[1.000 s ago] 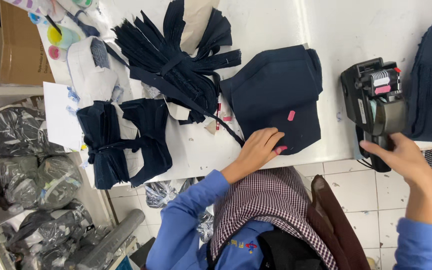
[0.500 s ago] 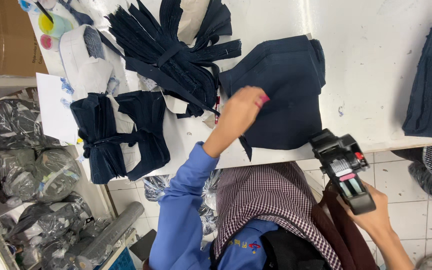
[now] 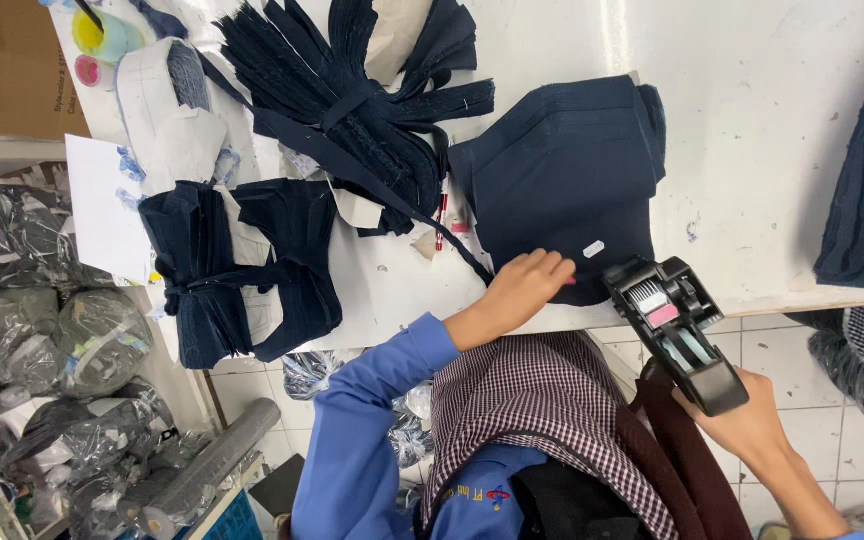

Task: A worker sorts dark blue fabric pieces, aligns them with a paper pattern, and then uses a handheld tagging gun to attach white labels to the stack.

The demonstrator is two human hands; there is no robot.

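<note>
The black label gun [image 3: 680, 332] sits in the closed right hand [image 3: 752, 425] at the near edge of the white table [image 3: 752, 120], its long axis slanting so the roller head points up-left at the stack of dark navy fabric pieces [image 3: 562, 170]. The left hand [image 3: 522, 288] rests with fingers curled, gripping nothing, on that stack's near edge, just beside a small white label [image 3: 594, 248]. Tied bundles of navy strips [image 3: 352, 110] lie further left on the table.

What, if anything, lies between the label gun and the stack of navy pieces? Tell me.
Nothing visible. The label gun, held in the right hand, sits just off the table edge beside the navy stack, with only open air between them. The left hand rests on the stack's near edge, left of the gun.
</note>
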